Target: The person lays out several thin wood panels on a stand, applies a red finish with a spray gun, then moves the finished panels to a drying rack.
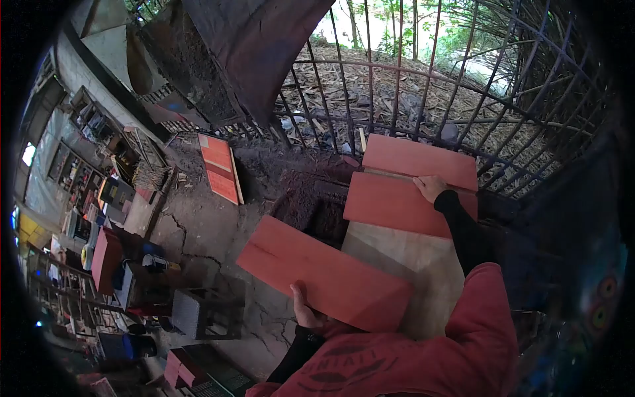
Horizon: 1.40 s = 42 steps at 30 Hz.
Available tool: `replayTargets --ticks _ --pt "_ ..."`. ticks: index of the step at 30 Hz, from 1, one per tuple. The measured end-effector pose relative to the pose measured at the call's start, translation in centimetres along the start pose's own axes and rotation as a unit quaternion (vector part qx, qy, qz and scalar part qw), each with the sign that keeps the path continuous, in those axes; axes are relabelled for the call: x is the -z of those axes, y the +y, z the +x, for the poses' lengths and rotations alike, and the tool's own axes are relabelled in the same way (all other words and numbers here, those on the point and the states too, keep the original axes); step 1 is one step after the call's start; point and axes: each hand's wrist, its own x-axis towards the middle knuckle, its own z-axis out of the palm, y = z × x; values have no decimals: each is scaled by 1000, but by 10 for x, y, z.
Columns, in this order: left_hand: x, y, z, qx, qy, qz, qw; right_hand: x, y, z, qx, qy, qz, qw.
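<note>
My left hand point(306, 309) grips the near edge of a red-painted board point(324, 274), with the thumb on its face and the other fingers hidden beneath. This board is held at a slant in front of my body. My right hand point(431, 187) is closed over the upper edge of a second red board point(397, 206), its fingers partly hidden. Just behind that, a third red board point(420, 161) rests near the fence. A bare, unpainted wooden panel point(430, 271) shows below the second board and partly behind the first.
A metal bar fence point(397, 99) runs along the far side. A red-and-orange panel point(219, 169) stands on the cracked concrete floor point(198, 225). Beside me is a dark, crusted trough point(324, 215). Stools, a grey box point(190, 313) and cluttered shelves fill the left.
</note>
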Motion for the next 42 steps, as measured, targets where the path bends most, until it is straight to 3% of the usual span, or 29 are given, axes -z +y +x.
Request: replayTargets --ticks 5,7,9,11,13,14,16,20,22,23,26,27,29,30,33,36,40,42 --pt "4 -7 1 9 -3 2 1000 -2 -9 -10 41 76 -61 994" --pt "11 -14 2 15 -5 -6 1000 8 -50 -27 87 235 18 968" --pt "17 -24 2 18 -4 -17 1000 8 -102 -58 120 67 217 966" --pt "21 -34 -1 10 14 -52 998 29 -166 -107 106 -209 285 929" --pt "9 -38 -13 7 33 -61 998 13 -182 -134 176 -187 221 941" --pt "3 -41 -15 25 -3 -43 999 10 -179 -137 177 -193 221 940" --pt "0 -42 -29 84 -22 7 996 6 -172 -143 105 -215 283 929" --pt "5 -59 -39 89 -49 23 995 1 -170 -160 43 -216 251 943" --pt "20 -67 -38 190 -29 -19 981 6 -165 -157 -7 -221 293 930" --pt "27 -71 -44 190 -26 -21 981 4 -160 -155 -6 -225 293 929" --pt "37 -71 -60 301 -54 5 952 3 -139 -141 43 -176 285 941" --pt "38 -67 -64 303 -55 7 951 10 -135 -134 67 -145 255 954" --pt "38 -59 -75 375 -47 164 911 14 -120 -127 90 -111 222 965" --pt "44 -60 -77 395 -15 154 906 11 -107 -123 85 -114 196 970" --pt "42 -55 -81 382 -58 174 906 14 -90 -118 72 -128 132 980" --pt "71 -69 -82 411 -89 184 888 4 -77 -121 130 -75 122 981" --pt "73 -67 -91 424 -119 158 884 -5 -77 -121 121 -54 108 985" --pt "70 -64 -97 421 -105 150 888 -7 -79 -126 138 -45 23 989"
